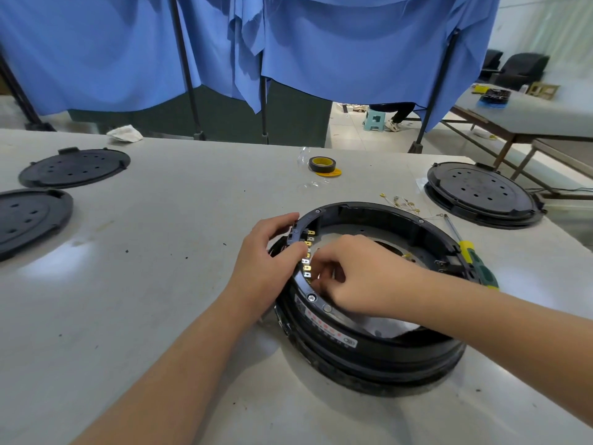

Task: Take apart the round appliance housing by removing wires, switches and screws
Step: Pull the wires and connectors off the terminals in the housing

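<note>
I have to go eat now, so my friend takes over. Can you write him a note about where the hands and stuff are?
Left hand grips the switch block on the round housing rim.
Right hand reaches inside, fingers curled at the brass terminals; what it pinches is hidden.
Loose wires already lie behind the housing.
Screwdriver sits at its right.
Left: switches, rim screws.

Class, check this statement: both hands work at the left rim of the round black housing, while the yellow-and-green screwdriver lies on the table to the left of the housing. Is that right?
One detail is wrong. The head view shows the screwdriver lying on the table to the right of the housing, not the left. Both the left hand and right hand do work at its left rim.
</note>
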### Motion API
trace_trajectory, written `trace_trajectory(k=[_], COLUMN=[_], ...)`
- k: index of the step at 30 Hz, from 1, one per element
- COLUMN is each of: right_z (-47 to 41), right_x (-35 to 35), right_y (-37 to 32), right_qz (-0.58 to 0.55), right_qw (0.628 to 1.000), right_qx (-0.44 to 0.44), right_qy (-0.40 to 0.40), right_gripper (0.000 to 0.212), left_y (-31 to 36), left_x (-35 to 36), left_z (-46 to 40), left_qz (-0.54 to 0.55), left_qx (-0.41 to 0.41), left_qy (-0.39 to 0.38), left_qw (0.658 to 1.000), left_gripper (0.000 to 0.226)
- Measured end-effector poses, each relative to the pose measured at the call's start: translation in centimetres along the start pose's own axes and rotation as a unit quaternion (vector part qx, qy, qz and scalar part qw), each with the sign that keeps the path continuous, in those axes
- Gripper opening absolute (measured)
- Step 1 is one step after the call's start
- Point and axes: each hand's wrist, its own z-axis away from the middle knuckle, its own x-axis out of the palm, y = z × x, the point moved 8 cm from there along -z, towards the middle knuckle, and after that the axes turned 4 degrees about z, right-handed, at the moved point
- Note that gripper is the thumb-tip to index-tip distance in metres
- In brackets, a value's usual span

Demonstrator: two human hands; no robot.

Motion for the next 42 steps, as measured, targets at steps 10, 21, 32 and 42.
trace_trajectory(k=[10,21,32,42], right_z=[0.2,0.6,-0.1,1.9], right_x=[0.0,-0.1,-0.3,-1.5], right_y=[0.1,-0.1,0.6,2.7], right_qz=[-0.003,0.026,0.060,0.041], right_qw=[1.000,0.999,0.998,0.999], right_qx=[-0.020,-0.001,-0.004,-0.005], right_qy=[0.021,0.038,0.006,0.036], right_gripper=[0.019,0.005,0.004,0.009], left_y=[1.5,1.3,1.4,1.5], left_x=[-1.2,-0.6,-0.4,-0.7], left_z=[0.6,0.7,0.6,1.0], left_qz=[-0.185,-0.158,-0.152,-0.154], left_qx=[0.021,0.024,0.028,0.028], left_qy=[0.019,0.006,-0.018,0.002], left_qw=[0.982,0.987,0.988,0.988], left_gripper=[0.018,0.010,0.010,0.010])
